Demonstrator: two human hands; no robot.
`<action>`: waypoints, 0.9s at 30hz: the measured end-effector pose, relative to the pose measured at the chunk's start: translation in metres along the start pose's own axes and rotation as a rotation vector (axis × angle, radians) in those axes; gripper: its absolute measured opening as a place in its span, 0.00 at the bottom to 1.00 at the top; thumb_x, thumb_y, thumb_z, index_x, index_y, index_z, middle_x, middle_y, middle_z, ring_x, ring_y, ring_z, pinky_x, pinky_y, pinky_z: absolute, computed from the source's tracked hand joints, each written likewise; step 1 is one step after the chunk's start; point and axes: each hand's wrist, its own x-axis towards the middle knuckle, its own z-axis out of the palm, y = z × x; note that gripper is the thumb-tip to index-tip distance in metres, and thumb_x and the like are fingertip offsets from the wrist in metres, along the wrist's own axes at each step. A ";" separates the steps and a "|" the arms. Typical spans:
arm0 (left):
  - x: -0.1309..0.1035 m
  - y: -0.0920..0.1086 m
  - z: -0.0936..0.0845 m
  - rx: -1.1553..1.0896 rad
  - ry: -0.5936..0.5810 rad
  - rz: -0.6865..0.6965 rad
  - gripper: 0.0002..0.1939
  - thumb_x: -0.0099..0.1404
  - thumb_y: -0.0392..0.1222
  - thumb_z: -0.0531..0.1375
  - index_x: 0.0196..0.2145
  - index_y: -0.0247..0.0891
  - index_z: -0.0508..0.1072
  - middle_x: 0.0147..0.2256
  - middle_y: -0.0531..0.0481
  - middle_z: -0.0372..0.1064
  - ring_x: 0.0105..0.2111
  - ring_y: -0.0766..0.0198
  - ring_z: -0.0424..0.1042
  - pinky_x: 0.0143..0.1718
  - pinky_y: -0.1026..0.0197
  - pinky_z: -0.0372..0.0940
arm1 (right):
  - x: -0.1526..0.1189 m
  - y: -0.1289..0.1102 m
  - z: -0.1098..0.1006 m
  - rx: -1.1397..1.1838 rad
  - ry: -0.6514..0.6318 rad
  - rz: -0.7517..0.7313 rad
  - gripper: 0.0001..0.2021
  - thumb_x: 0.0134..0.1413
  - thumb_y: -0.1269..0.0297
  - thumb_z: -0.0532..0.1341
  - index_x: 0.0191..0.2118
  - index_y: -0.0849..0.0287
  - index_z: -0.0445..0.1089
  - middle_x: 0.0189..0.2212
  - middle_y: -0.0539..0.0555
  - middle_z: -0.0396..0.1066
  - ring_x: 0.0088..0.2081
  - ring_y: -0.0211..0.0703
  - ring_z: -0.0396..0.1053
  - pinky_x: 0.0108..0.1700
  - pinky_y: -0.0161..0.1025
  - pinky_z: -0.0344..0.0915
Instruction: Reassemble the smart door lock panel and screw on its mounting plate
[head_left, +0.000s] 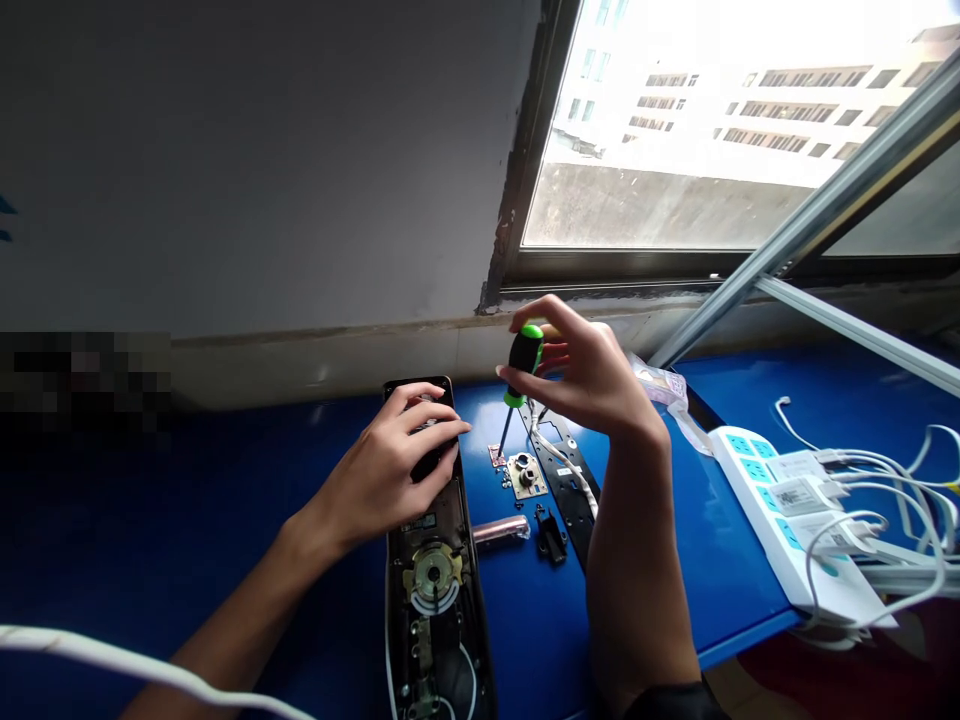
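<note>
My right hand (pixel 574 370) grips a screwdriver (pixel 527 352) by its black and green handle. The shaft slants down, with its tip at a small reddish circuit board (pixel 496 456) on the table. Curled over the upper part of a long black door lock housing (pixel 439 640) is my left hand (pixel 409 455), which covers what lies beneath it. The housing's open side shows a round brass-coloured mechanism (pixel 433 574) and wires. Beside the small board are loose screws (pixel 505 480) and a square metal plate with a lens-like part (pixel 527 476).
A black perforated plate (pixel 574 500) with a white cable lies to the right, near a black plastic part (pixel 552 536) and a shiny wrapped cylinder (pixel 502 531). A white power strip (pixel 757 500) with plugged cables stands farther right on the blue table (pixel 300 440). Metal bars (pixel 750 280) cross before the window.
</note>
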 end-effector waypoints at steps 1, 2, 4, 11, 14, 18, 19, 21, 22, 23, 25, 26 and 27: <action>0.000 0.000 -0.004 -0.007 0.012 -0.016 0.16 0.69 0.33 0.62 0.53 0.40 0.79 0.49 0.43 0.78 0.61 0.46 0.65 0.58 0.43 0.71 | 0.000 -0.003 0.000 0.003 0.081 -0.032 0.17 0.54 0.68 0.70 0.48 0.54 0.69 0.30 0.45 0.75 0.31 0.39 0.78 0.33 0.36 0.77; -0.001 -0.001 -0.008 -0.011 0.021 -0.030 0.17 0.68 0.33 0.62 0.54 0.40 0.78 0.48 0.43 0.78 0.59 0.46 0.65 0.57 0.44 0.71 | 0.000 -0.005 0.001 0.023 0.164 -0.057 0.18 0.54 0.67 0.71 0.49 0.54 0.69 0.31 0.46 0.76 0.31 0.40 0.78 0.34 0.37 0.78; -0.002 -0.002 -0.016 -0.015 0.037 -0.044 0.19 0.66 0.34 0.63 0.55 0.40 0.78 0.47 0.44 0.78 0.57 0.47 0.66 0.55 0.45 0.71 | 0.000 -0.011 0.003 0.097 0.324 -0.095 0.18 0.55 0.67 0.71 0.50 0.54 0.69 0.33 0.47 0.76 0.32 0.41 0.79 0.33 0.39 0.79; -0.002 -0.014 -0.020 -0.021 0.125 -0.042 0.15 0.69 0.39 0.67 0.53 0.38 0.79 0.45 0.45 0.79 0.52 0.51 0.68 0.52 0.48 0.71 | 0.008 -0.027 0.015 0.182 0.718 -0.302 0.18 0.52 0.62 0.75 0.47 0.49 0.71 0.36 0.46 0.71 0.33 0.41 0.80 0.32 0.39 0.82; -0.001 -0.018 -0.012 -0.036 0.179 -0.007 0.11 0.70 0.37 0.67 0.50 0.38 0.80 0.42 0.47 0.80 0.49 0.54 0.69 0.49 0.53 0.72 | 0.011 -0.029 0.020 0.190 0.724 -0.318 0.17 0.52 0.64 0.75 0.46 0.49 0.71 0.36 0.47 0.71 0.34 0.42 0.81 0.31 0.39 0.82; -0.001 -0.018 -0.007 -0.056 0.234 -0.002 0.07 0.69 0.34 0.67 0.45 0.37 0.81 0.38 0.48 0.80 0.46 0.56 0.71 0.45 0.56 0.72 | 0.012 -0.028 0.025 0.134 0.706 -0.313 0.17 0.55 0.60 0.73 0.48 0.48 0.71 0.36 0.47 0.72 0.34 0.44 0.81 0.30 0.41 0.82; -0.001 -0.017 -0.008 -0.062 0.232 -0.015 0.07 0.69 0.33 0.67 0.45 0.36 0.81 0.37 0.48 0.81 0.45 0.57 0.71 0.45 0.56 0.72 | 0.012 -0.028 0.026 0.126 0.704 -0.310 0.16 0.56 0.60 0.72 0.48 0.48 0.71 0.36 0.48 0.72 0.33 0.44 0.81 0.30 0.41 0.82; -0.002 -0.016 -0.009 -0.074 0.226 -0.049 0.07 0.68 0.31 0.67 0.44 0.36 0.81 0.37 0.48 0.81 0.44 0.57 0.72 0.44 0.57 0.72 | 0.012 -0.028 0.027 0.120 0.698 -0.309 0.16 0.56 0.60 0.72 0.48 0.48 0.71 0.36 0.48 0.72 0.33 0.44 0.81 0.30 0.40 0.82; -0.002 -0.015 -0.009 -0.080 0.226 -0.067 0.07 0.68 0.31 0.67 0.43 0.36 0.81 0.37 0.48 0.81 0.44 0.57 0.72 0.44 0.57 0.72 | 0.012 -0.028 0.027 0.118 0.695 -0.311 0.16 0.56 0.61 0.72 0.48 0.49 0.71 0.35 0.47 0.72 0.33 0.43 0.81 0.31 0.40 0.82; -0.002 -0.014 -0.010 -0.085 0.226 -0.088 0.07 0.67 0.30 0.67 0.42 0.36 0.82 0.37 0.48 0.81 0.44 0.57 0.72 0.44 0.57 0.72 | 0.012 -0.028 0.027 0.115 0.691 -0.315 0.16 0.57 0.61 0.72 0.48 0.49 0.71 0.35 0.47 0.72 0.33 0.43 0.81 0.31 0.39 0.82; -0.002 -0.013 -0.012 -0.097 0.228 -0.126 0.06 0.66 0.31 0.68 0.40 0.37 0.82 0.36 0.48 0.81 0.43 0.57 0.73 0.43 0.57 0.73 | 0.012 -0.027 0.028 0.118 0.678 -0.322 0.16 0.56 0.62 0.72 0.49 0.49 0.71 0.35 0.47 0.72 0.33 0.43 0.81 0.32 0.38 0.82; -0.002 -0.012 -0.013 -0.107 0.229 -0.146 0.05 0.65 0.32 0.69 0.39 0.37 0.83 0.35 0.48 0.81 0.42 0.57 0.74 0.42 0.57 0.73 | 0.013 -0.027 0.028 0.127 0.673 -0.327 0.17 0.56 0.62 0.72 0.49 0.49 0.70 0.35 0.47 0.72 0.34 0.42 0.81 0.32 0.38 0.82; -0.002 -0.011 -0.013 -0.120 0.230 -0.167 0.04 0.65 0.33 0.70 0.38 0.37 0.83 0.35 0.48 0.81 0.42 0.58 0.75 0.42 0.57 0.73 | 0.013 -0.027 0.028 0.140 0.667 -0.328 0.18 0.55 0.63 0.73 0.49 0.49 0.70 0.35 0.47 0.72 0.34 0.42 0.81 0.32 0.38 0.82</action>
